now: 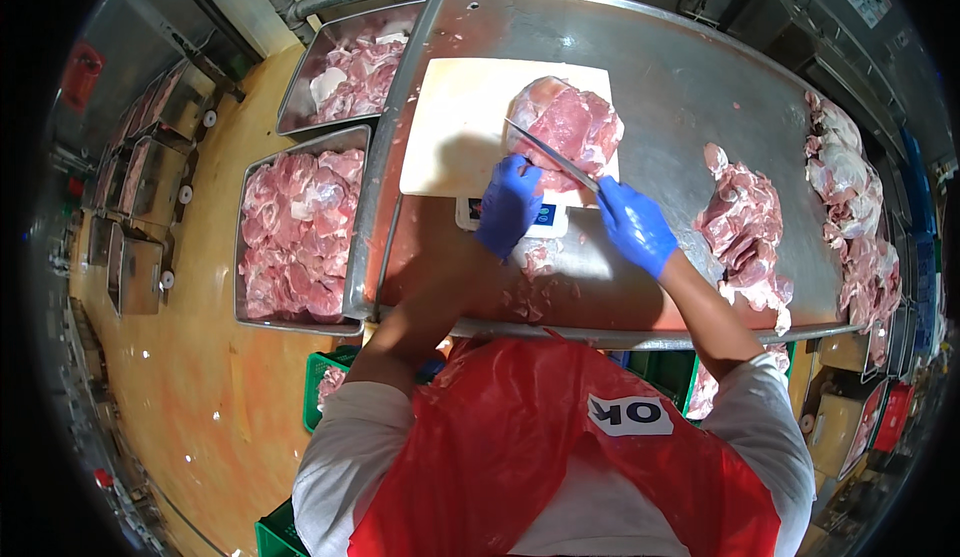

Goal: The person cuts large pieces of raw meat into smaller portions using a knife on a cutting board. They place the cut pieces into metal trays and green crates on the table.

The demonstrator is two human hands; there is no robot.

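Note:
A large piece of raw pink meat [566,117] lies on a white cutting board [448,107], which rests on a digital scale [468,215] on the steel table. My left hand [508,207], in a blue glove, is closed at the meat's lower left edge, fingers curled onto it. My right hand [637,225], also gloved in blue, grips a long knife [553,155] by its handle, the blade slanting up-left across the meat. Small scraps [535,262] lie just below the scale.
Two steel tubs of meat [300,227] [355,77] stand left of the table [665,87]. More cuts lie at its right [740,222] [845,167]. Green crates [320,367] sit underneath. Trolleys with steel bins [140,267] stand on the yellow floor [190,397] along the left.

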